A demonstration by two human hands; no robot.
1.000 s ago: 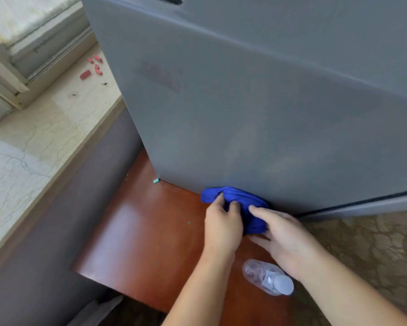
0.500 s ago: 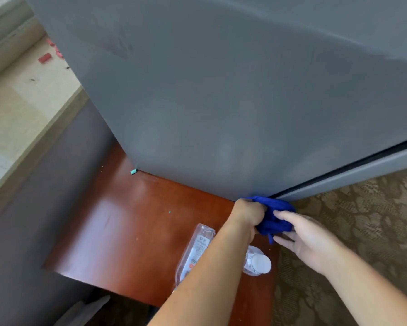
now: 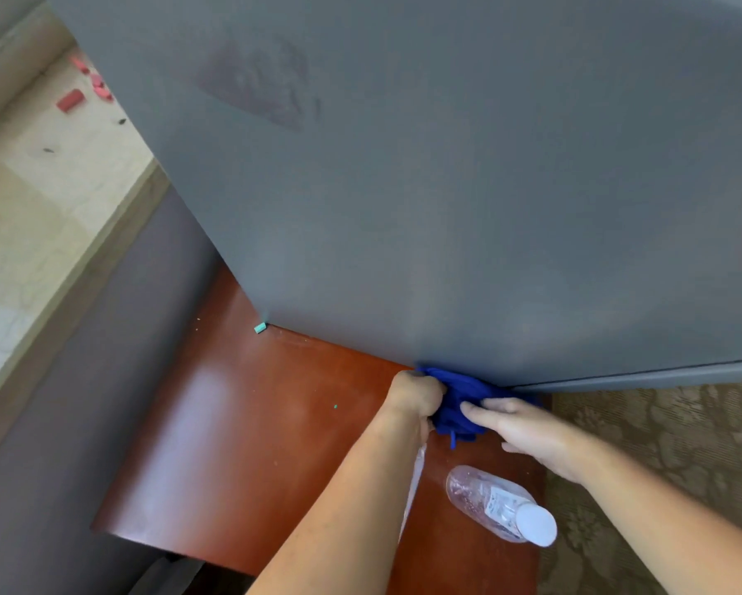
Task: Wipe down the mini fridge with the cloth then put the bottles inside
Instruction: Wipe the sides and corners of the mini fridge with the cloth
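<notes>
The grey mini fridge (image 3: 446, 199) fills the upper view and stands on a red-brown wooden table (image 3: 240, 444). A blue cloth (image 3: 461, 395) is bunched at the fridge's bottom corner, where the door seam starts. My left hand (image 3: 416, 397) grips the cloth's left part with curled fingers. My right hand (image 3: 528, 431) lies on the cloth's right part with straight fingers. A clear plastic bottle (image 3: 496, 502) with a white cap stands on the table below my hands. A second bottle (image 3: 412, 487) is mostly hidden behind my left forearm.
A pale stone windowsill (image 3: 47, 199) with small red pieces (image 3: 71, 100) runs along the left. A small teal chip (image 3: 260, 327) lies at the fridge's left bottom corner. Patterned carpet (image 3: 661, 444) lies to the right of the table.
Both hands slid the cloth rightward along the fridge's bottom edge to the door corner. My view shifted, and the capped bottle now shows fully below my hands.
</notes>
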